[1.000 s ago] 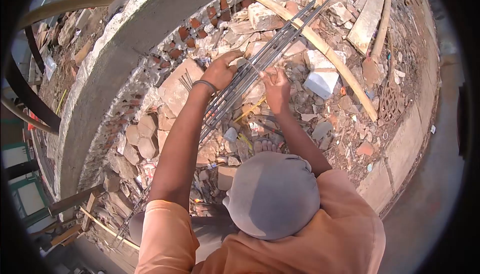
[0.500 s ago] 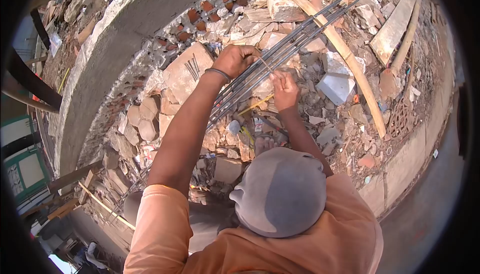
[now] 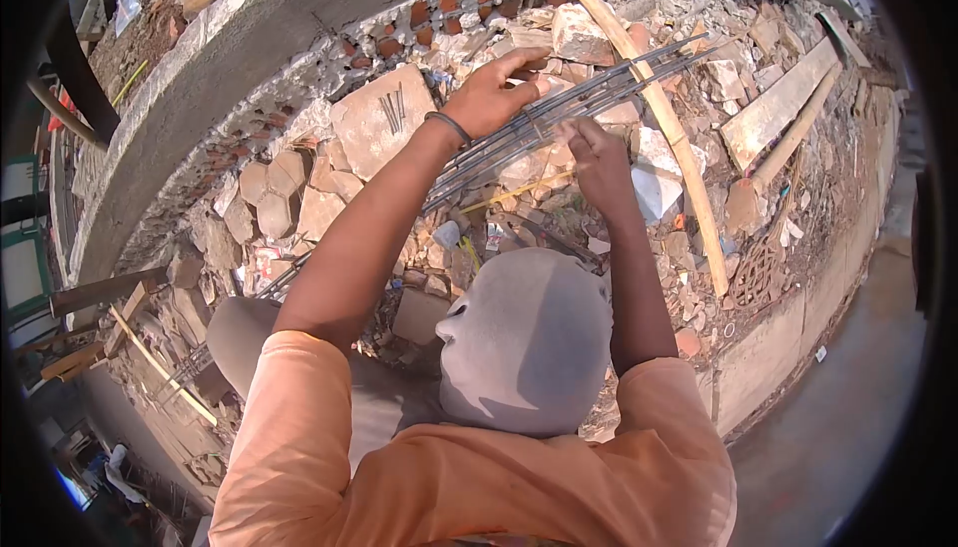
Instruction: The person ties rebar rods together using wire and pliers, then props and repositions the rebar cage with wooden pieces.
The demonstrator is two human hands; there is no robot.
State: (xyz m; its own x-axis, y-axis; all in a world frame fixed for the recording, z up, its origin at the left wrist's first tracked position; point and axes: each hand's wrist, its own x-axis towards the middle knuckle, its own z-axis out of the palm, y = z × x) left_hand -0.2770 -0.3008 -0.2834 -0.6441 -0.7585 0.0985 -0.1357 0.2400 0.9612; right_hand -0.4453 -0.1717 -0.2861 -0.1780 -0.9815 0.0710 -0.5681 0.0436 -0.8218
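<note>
A bundle of long steel reinforcing bars lies slantwise over the rubble, with a thin crosspiece across it. My left hand, a dark band at its wrist, is over the bundle's upper edge. Its fingers are apart and hold nothing that I can see. On the lower side, my right hand is close to the bars with fingers curled together; whatever may be between the fingertips is hidden. Several short metal rods rest on a flat stone slab to the left.
A bamboo pole passes under the far ends of the bars. Broken bricks and stones surround my grey-trousered knee. A curved concrete wall borders the left and back. Planks lie at the right.
My left hand has opened from its pinch and lifted off slightly. The right hand has turned and shifted a little right. The whole view has tilted.
</note>
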